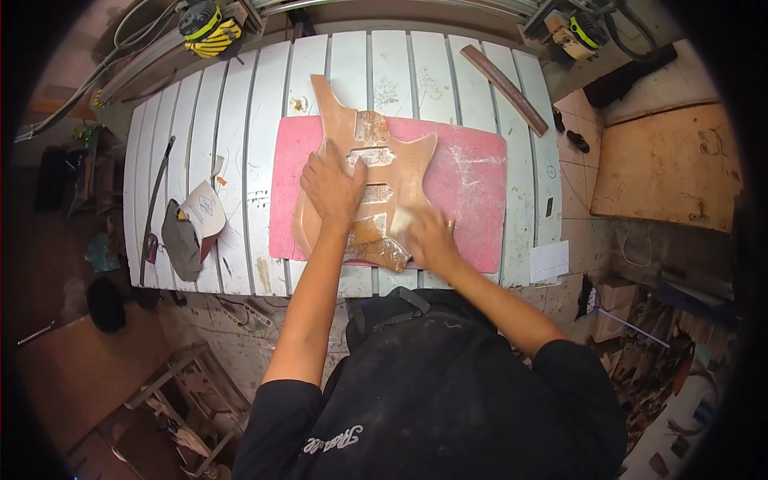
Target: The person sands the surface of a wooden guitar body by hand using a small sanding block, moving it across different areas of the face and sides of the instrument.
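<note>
A light-brown wooden guitar body (410, 160) with several routed cavities, dusted white in places, lies face up on a pink mat (476, 192). My left hand (330, 180) rests spread on the body's left side, beside the cavities. Toward the lower right of the body, my right hand (432, 240) grips a pale block (402, 222), with some motion blur; the block is against the wood, though its underside is hidden.
The mat lies on a white slatted table (232, 168). A dark wooden strip (504, 88) is at back right, a grey-and-white cap (192, 228) and dark rod (155, 200) at left, paper (549, 262) at front right. Tool heads (204, 32) hang above; a plywood board (664, 176) stands right.
</note>
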{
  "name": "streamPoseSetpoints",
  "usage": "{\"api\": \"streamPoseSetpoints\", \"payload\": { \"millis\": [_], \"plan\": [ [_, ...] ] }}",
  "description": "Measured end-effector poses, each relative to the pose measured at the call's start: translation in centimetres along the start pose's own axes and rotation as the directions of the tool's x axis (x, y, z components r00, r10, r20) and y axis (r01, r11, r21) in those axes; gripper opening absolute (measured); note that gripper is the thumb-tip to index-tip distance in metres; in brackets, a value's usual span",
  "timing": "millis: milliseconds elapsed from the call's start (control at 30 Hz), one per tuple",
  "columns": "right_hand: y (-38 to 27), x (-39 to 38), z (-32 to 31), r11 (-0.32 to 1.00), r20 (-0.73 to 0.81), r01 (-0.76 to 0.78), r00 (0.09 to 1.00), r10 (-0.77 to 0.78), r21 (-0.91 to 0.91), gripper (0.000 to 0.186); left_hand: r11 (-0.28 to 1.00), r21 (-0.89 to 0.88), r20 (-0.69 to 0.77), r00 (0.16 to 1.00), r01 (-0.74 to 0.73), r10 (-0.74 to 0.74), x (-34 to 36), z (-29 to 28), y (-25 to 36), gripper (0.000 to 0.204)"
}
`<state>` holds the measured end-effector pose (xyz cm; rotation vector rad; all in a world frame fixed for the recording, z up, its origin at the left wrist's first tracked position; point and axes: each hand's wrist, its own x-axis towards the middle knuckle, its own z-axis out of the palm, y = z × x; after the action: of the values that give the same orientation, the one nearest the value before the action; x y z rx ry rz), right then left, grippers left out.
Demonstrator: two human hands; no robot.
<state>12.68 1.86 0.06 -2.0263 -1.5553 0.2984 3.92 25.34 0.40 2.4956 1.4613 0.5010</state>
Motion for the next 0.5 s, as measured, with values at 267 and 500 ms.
{"api": "streamPoseSetpoints", "payload": {
  "millis": [267, 500],
  "plan": [
    [7.2, 11.4, -1.2, 0.988, -0.206, -0.142, 0.970, 0.128, -0.053, 0.017, 1.000, -0.005, 0.001, 1.000, -0.018, 0.018, 0.0, 0.2, 0.5, 0.079],
    [2.0, 0.4, 2.5, 0.999, -0.124, 0.031, 0.992, -0.030, 0.006, 0.013, 0.998, -0.007, -0.047, 0.997, -0.056, 0.055, 0.1, 0.7, 0.6, 0.076]
  ]
}}
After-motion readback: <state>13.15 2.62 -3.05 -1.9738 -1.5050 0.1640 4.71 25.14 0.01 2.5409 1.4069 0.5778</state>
